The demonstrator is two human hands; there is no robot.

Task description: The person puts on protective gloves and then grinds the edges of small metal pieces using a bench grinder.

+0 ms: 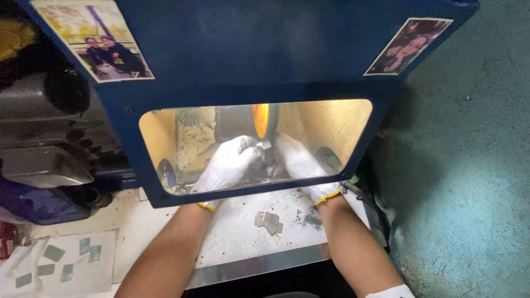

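Left hand and right hand gloved, reaching under blue hood | both pinching small metal piece | at grinding wheel

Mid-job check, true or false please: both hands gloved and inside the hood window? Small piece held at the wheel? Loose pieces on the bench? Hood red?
1. Both hands, left hand and right hand, wear white knit gloves. True.
2. They hold a small grey metal piece at the orange-edged grinding wheel. True.
3. The machine hood is red. False: it is blue.
4. The white bench holds no loose pieces. False: a pile of small grey square pieces lies between the forearms.
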